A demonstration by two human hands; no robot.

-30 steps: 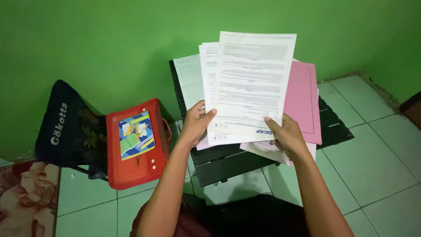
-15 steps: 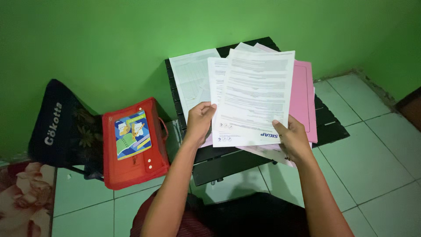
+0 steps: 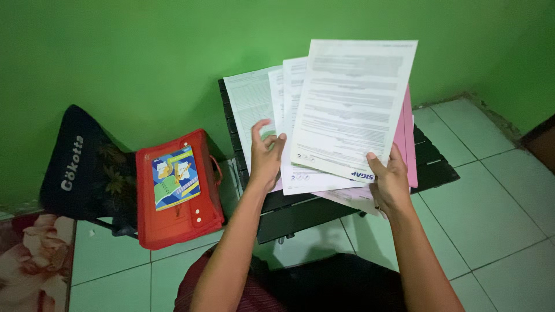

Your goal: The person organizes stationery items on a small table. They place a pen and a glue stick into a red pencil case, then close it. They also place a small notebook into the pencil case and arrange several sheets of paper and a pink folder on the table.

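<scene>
Sorting step: top sheet [image 3: 355, 104] is pinched at its lower edge by the right hand [image 3: 390, 182], lifted above the black table [image 3: 439, 167]; left hand [image 3: 266, 156] grips the fanned papers [image 3: 289, 115] beneath. Behind them, the pink folder [image 3: 407, 138] lies on that table. Next move likely calls for peeling the top sheet clear without dragging the others.

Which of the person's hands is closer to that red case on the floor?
The left hand. It holds papers just right of the red case, while the right hand grips the top sheet farther off.
</scene>
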